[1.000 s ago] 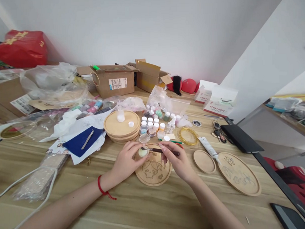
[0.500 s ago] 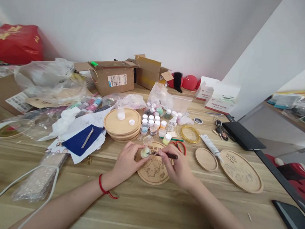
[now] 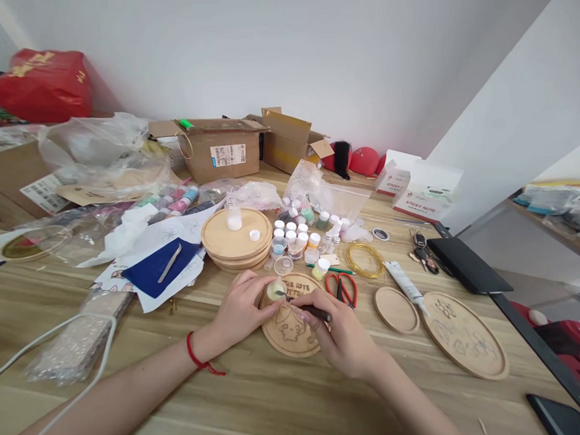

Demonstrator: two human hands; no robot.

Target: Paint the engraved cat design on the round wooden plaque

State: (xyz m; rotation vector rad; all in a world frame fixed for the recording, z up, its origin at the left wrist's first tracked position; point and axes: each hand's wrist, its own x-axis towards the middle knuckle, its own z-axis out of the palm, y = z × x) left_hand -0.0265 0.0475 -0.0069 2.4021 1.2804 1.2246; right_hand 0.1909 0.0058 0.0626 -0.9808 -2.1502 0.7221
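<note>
My left hand (image 3: 240, 309) pinches a small clear cup (image 3: 276, 290) with pale yellow stuff inside. In my right hand (image 3: 345, 337) is a small spatula (image 3: 319, 313) with a dark handle, and its metal tip is in the cup's mouth. Both hands are over a round wooden plaque (image 3: 290, 342) with a cartoon face and lettering in dark lines, partly covered by my fingers. Just beyond it stand a white-capped jar (image 3: 321, 268) of yellow material and an open clear cup (image 3: 283, 265). Red-handled scissors (image 3: 342, 289) lie beside the plaque.
Stacked wooden trays (image 3: 236, 235) stand behind my left hand, near many white-capped jars (image 3: 290, 227). Tweezers (image 3: 170, 262) lie on a blue cloth (image 3: 149, 273) to the left. To the right are a coil of golden wire (image 3: 364, 260), a white tube (image 3: 406, 283) and a drawn-on wooden tray (image 3: 465, 338).
The spatula's tip has moved into the cup, and my right hand has shifted slightly. More of the plaque's lettering and the scissors now shows. The view has shifted a little.
</note>
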